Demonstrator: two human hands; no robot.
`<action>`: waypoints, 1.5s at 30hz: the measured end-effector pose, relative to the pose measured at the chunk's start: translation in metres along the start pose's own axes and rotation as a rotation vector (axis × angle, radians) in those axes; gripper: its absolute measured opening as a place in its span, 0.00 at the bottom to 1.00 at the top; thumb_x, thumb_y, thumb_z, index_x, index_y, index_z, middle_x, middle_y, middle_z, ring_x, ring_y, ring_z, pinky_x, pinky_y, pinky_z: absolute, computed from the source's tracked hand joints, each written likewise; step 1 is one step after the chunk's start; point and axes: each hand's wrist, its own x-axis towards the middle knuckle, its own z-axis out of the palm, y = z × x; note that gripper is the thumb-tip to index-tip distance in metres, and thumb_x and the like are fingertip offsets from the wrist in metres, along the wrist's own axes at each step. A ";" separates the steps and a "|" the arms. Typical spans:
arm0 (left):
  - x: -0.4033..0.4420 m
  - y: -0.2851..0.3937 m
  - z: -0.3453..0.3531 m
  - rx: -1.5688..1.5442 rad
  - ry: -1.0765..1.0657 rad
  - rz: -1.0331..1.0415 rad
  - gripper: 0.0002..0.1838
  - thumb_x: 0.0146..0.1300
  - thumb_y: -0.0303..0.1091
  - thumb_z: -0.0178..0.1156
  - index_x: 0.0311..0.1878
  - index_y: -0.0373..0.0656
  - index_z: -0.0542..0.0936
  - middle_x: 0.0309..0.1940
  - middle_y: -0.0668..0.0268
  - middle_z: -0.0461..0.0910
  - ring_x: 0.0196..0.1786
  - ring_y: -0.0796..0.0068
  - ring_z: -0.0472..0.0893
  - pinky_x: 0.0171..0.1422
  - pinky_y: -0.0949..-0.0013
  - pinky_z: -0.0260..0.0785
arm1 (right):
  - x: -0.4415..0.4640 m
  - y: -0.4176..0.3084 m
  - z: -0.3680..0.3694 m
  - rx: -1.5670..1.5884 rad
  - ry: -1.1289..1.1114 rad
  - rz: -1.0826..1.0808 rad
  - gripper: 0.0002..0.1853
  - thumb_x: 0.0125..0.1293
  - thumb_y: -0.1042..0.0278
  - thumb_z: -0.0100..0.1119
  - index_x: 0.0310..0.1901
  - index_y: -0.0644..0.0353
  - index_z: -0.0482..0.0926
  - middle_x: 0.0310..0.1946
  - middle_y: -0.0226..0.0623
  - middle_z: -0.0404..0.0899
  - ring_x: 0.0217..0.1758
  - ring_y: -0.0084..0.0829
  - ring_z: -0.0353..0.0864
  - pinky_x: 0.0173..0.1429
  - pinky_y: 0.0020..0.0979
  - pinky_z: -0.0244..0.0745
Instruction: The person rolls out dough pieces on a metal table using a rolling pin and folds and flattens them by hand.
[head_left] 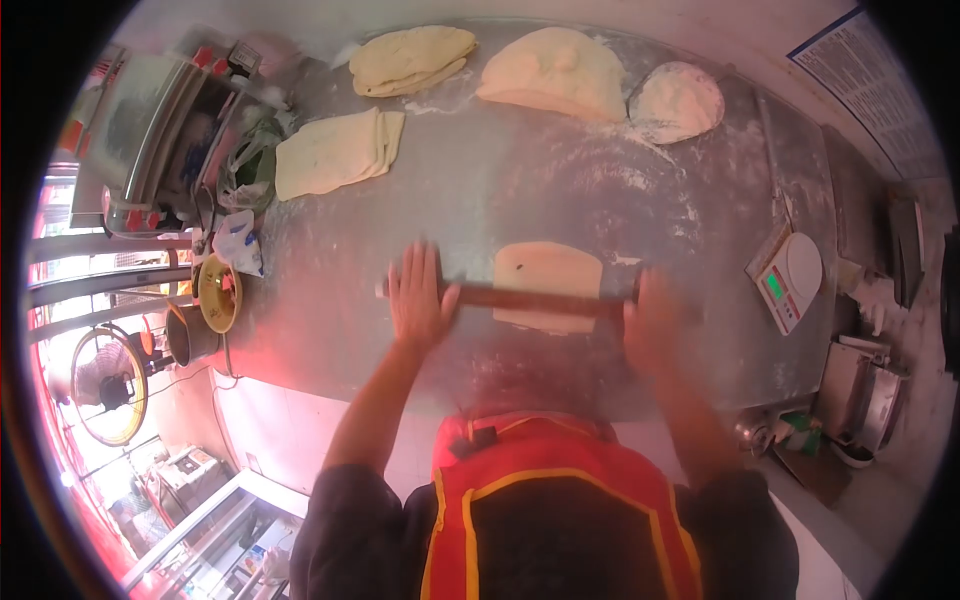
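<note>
A dark wooden rolling pin (530,299) lies across a flat piece of pale dough (546,268) on the grey metal table (440,190). My left hand (419,300) rests on the pin's left end, palm down, its fingers stretched forward and the thumb apart. At the pin's right end is my right hand (655,318), blurred by motion, so its fingers cannot be made out clearly. The dough shows above and below the pin, with a small dark spot near its upper left.
Stacked dough sheets (335,153), folded dough (412,60), a large dough mound (555,72) and a bowl of flour (678,102) stand farther back. A digital scale (786,285) is right; a yellow bowl (219,293) and plastic bags (238,243) are left.
</note>
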 end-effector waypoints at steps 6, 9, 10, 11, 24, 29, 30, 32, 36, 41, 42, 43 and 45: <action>-0.012 0.003 -0.004 -0.030 -0.044 -0.045 0.34 0.66 0.50 0.51 0.69 0.36 0.63 0.71 0.52 0.61 0.76 0.54 0.55 0.77 0.45 0.40 | -0.001 0.003 0.004 0.000 -0.028 -0.014 0.29 0.71 0.56 0.44 0.70 0.63 0.60 0.71 0.46 0.59 0.74 0.45 0.57 0.73 0.51 0.51; 0.066 -0.003 0.003 0.052 0.138 0.019 0.35 0.66 0.52 0.52 0.68 0.36 0.64 0.70 0.53 0.62 0.74 0.55 0.58 0.76 0.46 0.42 | 0.075 0.006 0.009 -0.145 0.007 -0.007 0.28 0.73 0.57 0.42 0.70 0.62 0.60 0.71 0.46 0.58 0.74 0.45 0.56 0.73 0.50 0.50; 0.075 -0.002 0.002 0.069 0.195 0.024 0.35 0.65 0.52 0.52 0.68 0.36 0.64 0.70 0.54 0.63 0.74 0.55 0.58 0.76 0.46 0.42 | 0.074 0.007 0.008 -0.125 0.013 -0.022 0.28 0.73 0.57 0.42 0.70 0.62 0.59 0.72 0.46 0.58 0.75 0.45 0.56 0.73 0.51 0.50; 0.061 -0.003 0.004 0.047 0.148 0.029 0.35 0.65 0.52 0.53 0.69 0.37 0.64 0.70 0.54 0.62 0.74 0.55 0.59 0.76 0.47 0.43 | 0.067 0.008 0.008 -0.105 0.010 -0.037 0.28 0.73 0.56 0.42 0.70 0.62 0.59 0.72 0.46 0.58 0.75 0.45 0.56 0.73 0.51 0.50; -0.066 -0.004 -0.019 -0.178 0.068 0.173 0.17 0.49 0.32 0.66 0.45 0.50 0.78 0.35 0.62 0.73 0.44 0.57 0.74 0.49 0.56 0.67 | 0.125 -0.087 0.018 0.426 -0.637 -0.144 0.24 0.50 0.63 0.68 0.50 0.60 0.78 0.47 0.47 0.80 0.52 0.46 0.78 0.54 0.40 0.73; -0.120 0.019 -0.042 -0.247 0.035 0.097 0.16 0.49 0.35 0.66 0.44 0.51 0.80 0.41 0.61 0.77 0.47 0.56 0.77 0.48 0.55 0.69 | 0.133 -0.141 0.067 0.108 -0.673 -0.856 0.19 0.48 0.67 0.67 0.44 0.57 0.81 0.39 0.42 0.82 0.43 0.44 0.81 0.48 0.43 0.75; -0.124 0.020 -0.043 -0.248 0.037 0.100 0.17 0.49 0.35 0.67 0.45 0.51 0.80 0.42 0.61 0.77 0.47 0.56 0.77 0.49 0.55 0.70 | 0.130 -0.162 0.065 0.137 -0.720 -0.847 0.18 0.46 0.67 0.67 0.42 0.58 0.81 0.39 0.45 0.82 0.44 0.45 0.81 0.48 0.44 0.75; -0.129 0.022 -0.043 -0.250 0.038 0.103 0.18 0.49 0.36 0.67 0.46 0.51 0.80 0.45 0.62 0.77 0.49 0.57 0.77 0.49 0.55 0.70 | 0.122 -0.200 0.049 0.197 -0.818 -0.827 0.16 0.43 0.68 0.66 0.37 0.61 0.81 0.41 0.49 0.82 0.46 0.47 0.81 0.48 0.45 0.75; -0.130 0.023 -0.049 -0.186 0.049 0.089 0.18 0.51 0.36 0.65 0.48 0.51 0.80 0.44 0.63 0.78 0.50 0.59 0.77 0.50 0.56 0.71 | 0.148 -0.192 0.037 0.211 -0.539 -0.457 0.20 0.49 0.67 0.66 0.45 0.64 0.77 0.42 0.51 0.81 0.50 0.47 0.80 0.48 0.45 0.76; -0.121 0.018 -0.043 -0.214 -0.014 0.081 0.18 0.47 0.31 0.65 0.45 0.51 0.80 0.36 0.65 0.76 0.46 0.60 0.76 0.49 0.58 0.69 | 0.099 -0.101 0.067 0.756 -0.472 0.044 0.29 0.56 0.62 0.67 0.54 0.68 0.68 0.37 0.45 0.81 0.43 0.44 0.82 0.45 0.39 0.77; -0.118 0.014 -0.041 -0.191 -0.021 0.088 0.17 0.49 0.33 0.65 0.45 0.51 0.80 0.38 0.64 0.76 0.46 0.59 0.76 0.49 0.57 0.69 | 0.078 -0.089 0.054 0.888 -0.497 0.089 0.30 0.56 0.61 0.67 0.55 0.69 0.67 0.37 0.44 0.81 0.42 0.42 0.82 0.44 0.38 0.76; -0.117 0.009 -0.038 -0.170 -0.030 0.093 0.16 0.51 0.34 0.64 0.45 0.51 0.80 0.40 0.64 0.76 0.46 0.59 0.76 0.48 0.55 0.69 | 0.064 -0.074 0.042 0.790 -0.501 0.133 0.29 0.58 0.60 0.66 0.55 0.68 0.67 0.40 0.45 0.79 0.42 0.43 0.81 0.42 0.37 0.76; -0.106 0.000 -0.040 -0.139 -0.018 0.110 0.15 0.52 0.35 0.64 0.45 0.50 0.80 0.42 0.64 0.76 0.46 0.58 0.76 0.49 0.53 0.68 | 0.034 -0.049 0.011 0.623 -0.440 0.184 0.26 0.62 0.60 0.62 0.56 0.67 0.67 0.44 0.45 0.77 0.45 0.45 0.79 0.43 0.40 0.74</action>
